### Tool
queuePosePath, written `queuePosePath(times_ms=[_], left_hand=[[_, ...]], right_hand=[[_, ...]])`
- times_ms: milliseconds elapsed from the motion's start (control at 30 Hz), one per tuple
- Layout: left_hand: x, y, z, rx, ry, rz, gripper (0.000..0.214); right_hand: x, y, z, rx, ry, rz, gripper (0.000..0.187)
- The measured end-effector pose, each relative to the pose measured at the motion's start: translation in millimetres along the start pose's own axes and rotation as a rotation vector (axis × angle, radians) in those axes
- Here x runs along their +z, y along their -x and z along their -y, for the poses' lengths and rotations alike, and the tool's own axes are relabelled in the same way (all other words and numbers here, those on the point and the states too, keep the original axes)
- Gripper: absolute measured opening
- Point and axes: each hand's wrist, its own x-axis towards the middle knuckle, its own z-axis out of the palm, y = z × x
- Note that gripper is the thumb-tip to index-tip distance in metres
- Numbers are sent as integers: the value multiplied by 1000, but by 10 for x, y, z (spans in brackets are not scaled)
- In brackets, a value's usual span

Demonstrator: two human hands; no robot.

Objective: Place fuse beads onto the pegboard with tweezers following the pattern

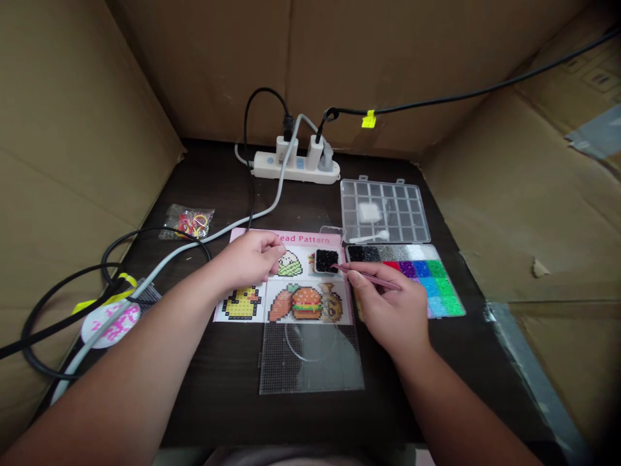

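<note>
While right hand pinches tweezers, left hand curled, grip unclear; dark tabletop inside cardboard walls.

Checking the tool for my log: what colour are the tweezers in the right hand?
The tweezers are pink, best seen in the head view.

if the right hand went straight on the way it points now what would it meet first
The pink metal tweezers in the right hand point at the small square tray of black beads, so that comes first. Depth is unclear, and the tips may already be touching it.
</note>
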Motion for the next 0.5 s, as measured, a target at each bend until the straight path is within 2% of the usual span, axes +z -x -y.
queuePosePath(times_ms=[500], left_hand=[[18,0,-28,-39,-17,-23,20]], right_hand=[[3,-17,-28,40,-57,-9,13]])
